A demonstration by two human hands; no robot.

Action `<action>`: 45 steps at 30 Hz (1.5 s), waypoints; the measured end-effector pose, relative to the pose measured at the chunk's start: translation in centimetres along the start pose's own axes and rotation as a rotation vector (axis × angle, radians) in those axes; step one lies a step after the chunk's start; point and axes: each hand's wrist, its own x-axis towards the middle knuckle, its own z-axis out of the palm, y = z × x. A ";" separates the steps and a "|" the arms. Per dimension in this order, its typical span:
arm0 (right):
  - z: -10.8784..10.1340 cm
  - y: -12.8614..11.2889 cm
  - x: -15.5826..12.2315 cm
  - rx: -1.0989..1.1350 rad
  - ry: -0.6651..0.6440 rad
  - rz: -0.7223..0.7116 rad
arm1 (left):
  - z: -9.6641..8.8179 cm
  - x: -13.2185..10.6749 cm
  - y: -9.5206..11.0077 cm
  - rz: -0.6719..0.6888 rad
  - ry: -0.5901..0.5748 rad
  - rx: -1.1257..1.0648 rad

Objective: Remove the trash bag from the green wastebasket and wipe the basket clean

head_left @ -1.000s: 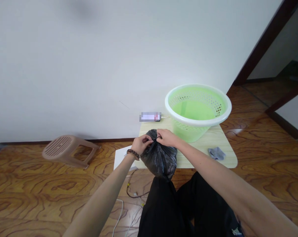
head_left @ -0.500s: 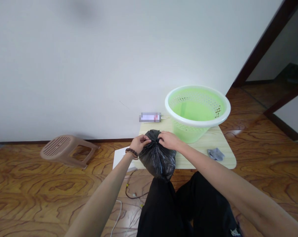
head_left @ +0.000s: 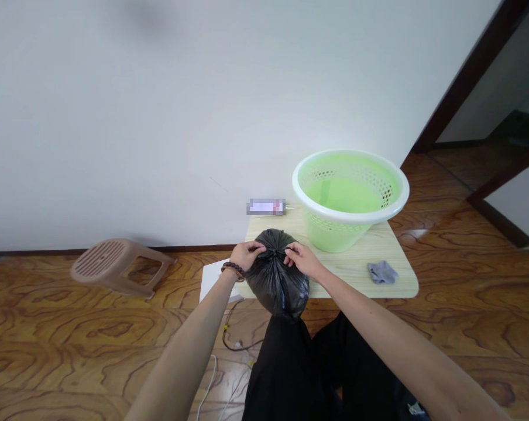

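My left hand (head_left: 246, 257) and my right hand (head_left: 303, 260) each pinched the gathered top of a black plastic bag (head_left: 277, 287) from opposite sides; it bulged at the front edge of the pale table (head_left: 374, 245), near the green basket (head_left: 335, 233) (a grey cloth (head_left: 382, 272) lay off to the right).

Holds the bag (head_left: 278, 289) over the near left part of the surface (head_left: 356, 269), between left hand (head_left: 243, 256) and right hand (head_left: 302, 260), past the near edge; has the basket (head_left: 350, 217) on the surface, behind the bag and to its right; has the cloth (head_left: 382, 272) in front of the basket, near the right corner; has the pixelated object (head_left: 265, 207) behind the bag, beside the wall (head_left: 194, 128); has the stool (head_left: 119, 264) well to the left on the floor (head_left: 93, 342), near the wall.
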 end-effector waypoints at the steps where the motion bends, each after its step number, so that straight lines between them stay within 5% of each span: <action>1: 0.0 -0.2 -0.1 0.029 0.000 0.019 | 0.1 0.0 0.0 -0.012 0.002 -0.007; 8: 0.9 -1.4 -0.2 0.541 -0.088 0.015 | 1.0 -0.2 1.1 0.111 -0.113 0.179; 14: 1.9 -2.0 2.0 0.599 -0.013 0.043 | -0.5 -0.8 3.2 0.280 -0.112 0.328; 18: 2.7 -4.8 3.6 0.558 -0.186 0.037 | -2.1 -3.1 3.6 0.320 0.035 0.261; 24: 2.7 -6.7 4.3 0.373 -0.483 0.182 | -2.2 -6.0 3.6 0.303 0.052 0.225; 30: 3.3 -3.4 3.7 0.306 -0.272 0.284 | -0.4 -4.5 0.6 0.236 0.123 0.228; 35: 3.9 -1.3 2.7 0.383 -0.106 0.296 | -1.2 -2.6 -1.8 0.236 -0.001 0.405; 45: 4.2 -0.8 3.9 0.300 0.005 0.206 | -1.6 -1.7 -1.4 0.256 -0.015 0.379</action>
